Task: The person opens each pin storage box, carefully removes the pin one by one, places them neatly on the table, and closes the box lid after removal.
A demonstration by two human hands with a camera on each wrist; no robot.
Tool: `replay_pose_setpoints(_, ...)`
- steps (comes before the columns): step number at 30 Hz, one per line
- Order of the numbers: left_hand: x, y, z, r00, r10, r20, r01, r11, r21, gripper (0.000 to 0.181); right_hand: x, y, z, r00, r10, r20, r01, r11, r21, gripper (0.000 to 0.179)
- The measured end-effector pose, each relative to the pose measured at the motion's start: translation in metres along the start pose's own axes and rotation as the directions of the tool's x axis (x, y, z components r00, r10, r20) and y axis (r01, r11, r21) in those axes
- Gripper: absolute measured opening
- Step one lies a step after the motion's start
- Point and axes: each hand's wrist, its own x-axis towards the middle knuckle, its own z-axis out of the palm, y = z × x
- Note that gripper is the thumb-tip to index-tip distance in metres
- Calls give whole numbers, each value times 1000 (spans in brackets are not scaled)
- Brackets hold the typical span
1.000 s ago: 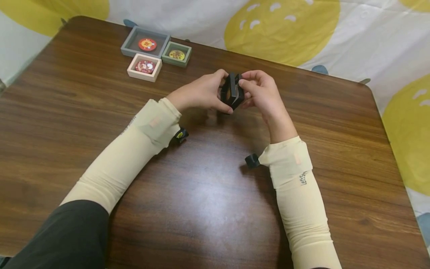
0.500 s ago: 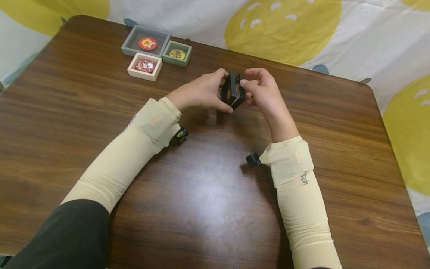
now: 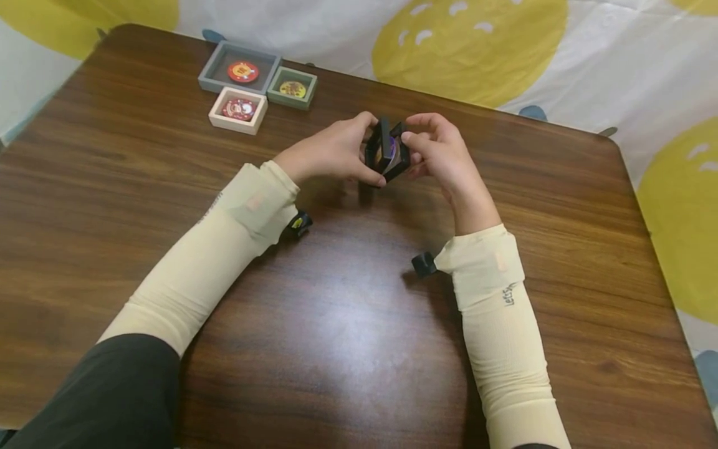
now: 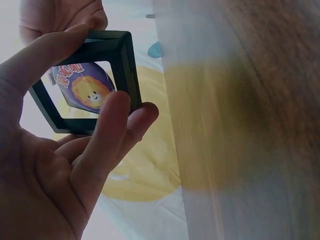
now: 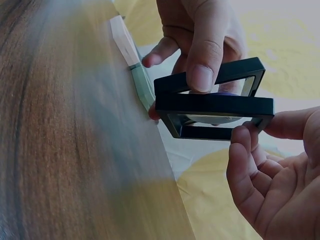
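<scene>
Black hinged case (image 3: 386,138), partly opened, is held above the wooden table (image 3: 336,312), near one o'clock from the centre of the head view. At its nine o'clock side it is gripped between thumb and fingers by the left hand (image 3: 339,151); at three o'clock it is pinched by the right hand (image 3: 445,149). A purple lion disc (image 4: 76,98) is seen inside. Toward ten o'clock, grey (image 3: 209,84), green (image 3: 288,101) and cream frames (image 3: 234,125) are grouped.
</scene>
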Motion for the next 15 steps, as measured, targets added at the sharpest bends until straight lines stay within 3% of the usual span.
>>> replay_pose_setpoints(15,0,0,-1,1000,9,-1,-9,1000,-20,86,0,1,-2,1000,7,2,-7,1000,-17,31)
